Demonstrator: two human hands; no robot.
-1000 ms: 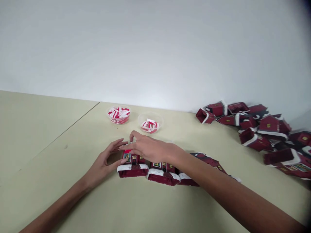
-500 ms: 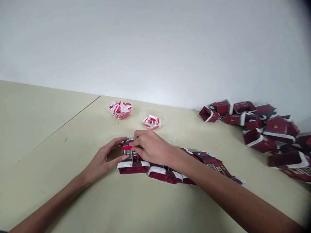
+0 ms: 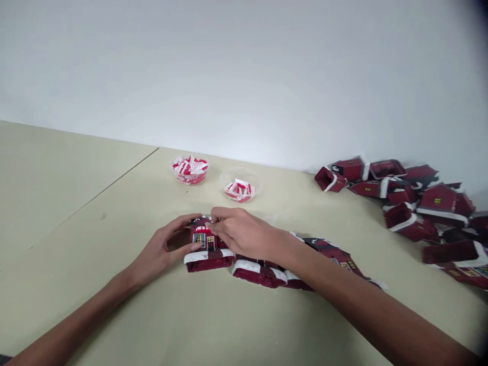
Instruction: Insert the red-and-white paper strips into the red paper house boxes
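The left hand (image 3: 162, 249), curved half-open, holds a maroon, white-trimmed toy house (image 3: 210, 249). The right hand (image 3: 244, 232) pinches a red-and-white strip (image 3: 202, 230), now showing more white, seemingly flatter.

I seem to be working in a small workshop or craft assembly room, at a plain pale tabletop (image 3: 95, 223) set against a white wall (image 3: 244, 76). What tells me so is the repetition: a heap of near-identical maroon model houses (image 3: 438, 195), a row of matching houses (image 3: 251, 267) before me, and two clear tubs (image 3: 229, 178) of small red-and-white pieces (image 3: 189, 165).
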